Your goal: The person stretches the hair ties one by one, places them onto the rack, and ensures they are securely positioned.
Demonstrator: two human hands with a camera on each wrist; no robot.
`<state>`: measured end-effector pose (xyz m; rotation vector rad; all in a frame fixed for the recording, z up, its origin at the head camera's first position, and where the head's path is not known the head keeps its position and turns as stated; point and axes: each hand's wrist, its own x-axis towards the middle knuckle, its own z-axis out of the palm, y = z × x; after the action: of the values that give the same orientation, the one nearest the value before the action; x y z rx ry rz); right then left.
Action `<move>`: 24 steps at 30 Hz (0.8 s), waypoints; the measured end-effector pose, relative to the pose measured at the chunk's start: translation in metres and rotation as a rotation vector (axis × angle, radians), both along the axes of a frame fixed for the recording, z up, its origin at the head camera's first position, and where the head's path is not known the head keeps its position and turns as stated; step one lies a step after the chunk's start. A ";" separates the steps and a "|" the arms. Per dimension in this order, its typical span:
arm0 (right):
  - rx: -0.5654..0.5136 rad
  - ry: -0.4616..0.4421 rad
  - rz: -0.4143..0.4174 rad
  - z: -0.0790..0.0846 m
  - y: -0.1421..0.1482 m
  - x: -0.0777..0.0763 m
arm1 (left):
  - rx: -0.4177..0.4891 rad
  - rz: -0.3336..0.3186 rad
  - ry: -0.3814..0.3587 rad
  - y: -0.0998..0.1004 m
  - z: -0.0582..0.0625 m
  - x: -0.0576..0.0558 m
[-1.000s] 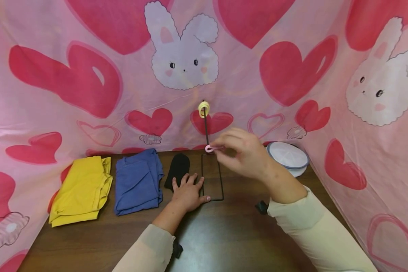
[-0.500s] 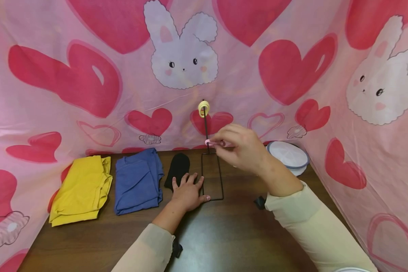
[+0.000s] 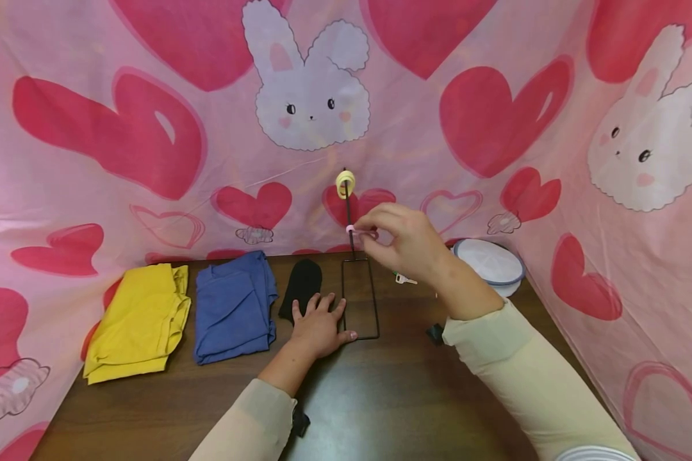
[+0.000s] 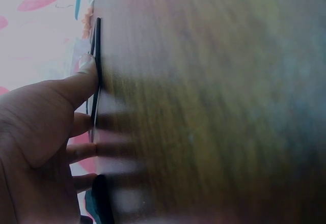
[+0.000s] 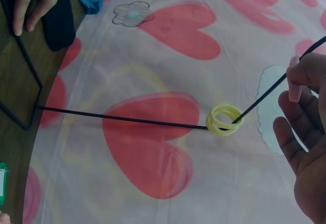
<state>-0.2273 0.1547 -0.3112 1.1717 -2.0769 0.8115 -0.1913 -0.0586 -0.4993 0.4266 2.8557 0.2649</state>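
A black wire stand has its rectangular base [image 3: 375, 307] on the table and a thin bent rod [image 3: 348, 208]. Two yellow rings [image 3: 346, 175] hang at the rod's bend. My right hand [image 3: 406, 243] pinches a pink ring [image 5: 294, 84] between thumb and finger; the ring sits right at the rod's free arm in the right wrist view. With fingers spread, my left hand [image 3: 318, 328] presses on the base's left side, its thumb across the near end. Its other fingertips lie by a black sock-like cloth [image 3: 304, 280].
Folded yellow cloth [image 3: 138, 323] and folded blue cloth [image 3: 234, 310] lie on the left. A key [image 3: 405, 279] with a green tag [image 5: 2, 183] lies right of the stand. Behind my right wrist is a round white container [image 3: 490, 259] with a blue rim. A pink printed curtain [image 3: 311, 166] encloses the table.
My right hand has moved up and slightly left with the pink ring, which now overlaps the rod higher up in the head view. The key has come into sight. My left hand stays put.
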 end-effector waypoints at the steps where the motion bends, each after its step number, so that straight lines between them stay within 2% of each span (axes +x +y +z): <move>1: -0.004 -0.001 -0.003 -0.001 0.000 -0.002 | 0.001 -0.001 0.000 0.000 0.000 0.000; 10: -0.045 0.002 -0.005 -0.006 -0.002 -0.016 | 0.001 0.003 -0.008 0.000 0.001 0.000; 24: -0.111 -0.001 -0.105 -0.015 -0.013 -0.039 | 0.004 0.007 -0.011 -0.001 -0.002 -0.001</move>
<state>-0.2660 0.1413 -0.3257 0.9946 -2.0473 0.8657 -0.1921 -0.0596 -0.5008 0.4154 2.8466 0.2736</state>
